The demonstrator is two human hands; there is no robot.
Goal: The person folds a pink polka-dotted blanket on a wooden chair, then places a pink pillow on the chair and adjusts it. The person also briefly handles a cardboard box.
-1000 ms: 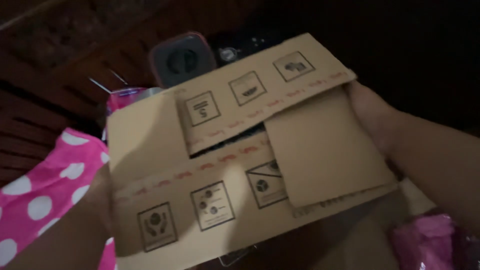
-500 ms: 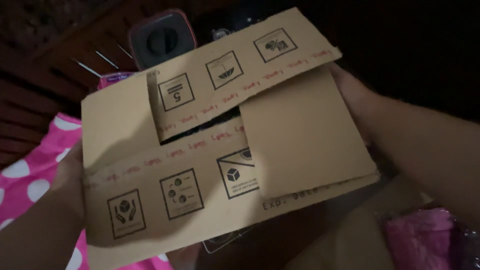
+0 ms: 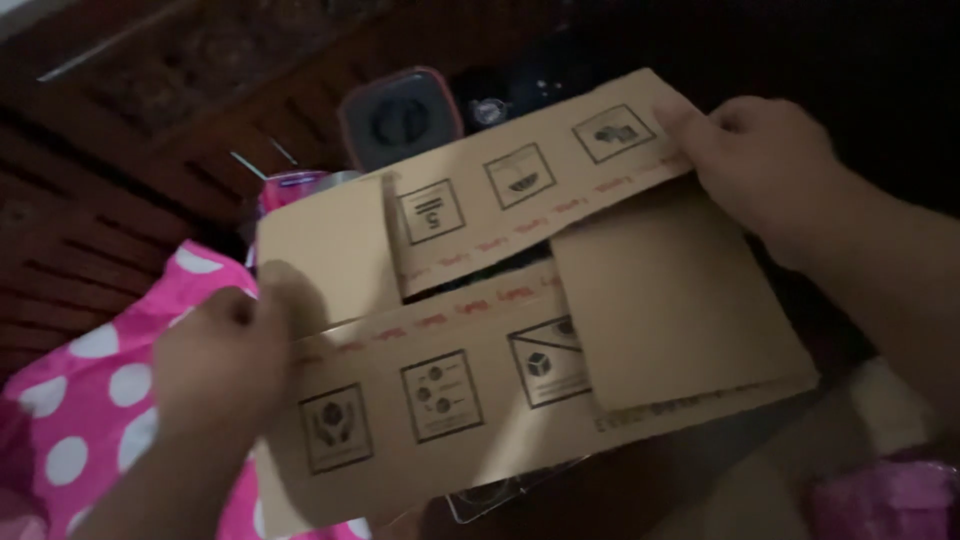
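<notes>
So the room's pretty dark, but behind everything there's dark carved wooden furniture (image 3: pixel 150 110) with slats, filling the upper left. The biggest thing in play is a flat brown cardboard box (image 3: pixel 480 340) with its flaps folded shut, held up in the middle of the view and tilted a bit, right end higher. It has rows of little black square handling symbols and strips of tape with red print along the flap edges. One plain flap (image 3: pixel 670 300) overlaps the others on the right side.

Lower left there's a bright pink cloth with white polka dots (image 3: pixel 90 400), partly under the box. Another pink crinkly bit (image 3: pixel 880 500) shows at the bottom right corner, too dim to say what it is.

The left hand (image 3: pixel 215 365) is clamped on the box's left edge, thumb on top of the cardboard. The right hand (image 3: pixel 765 160) pinches the upper right corner of the far flap, fingers curled over its edge.

Just past the box's top edge sits a small grey square container with a reddish rim (image 3: pixel 400 120).
</notes>
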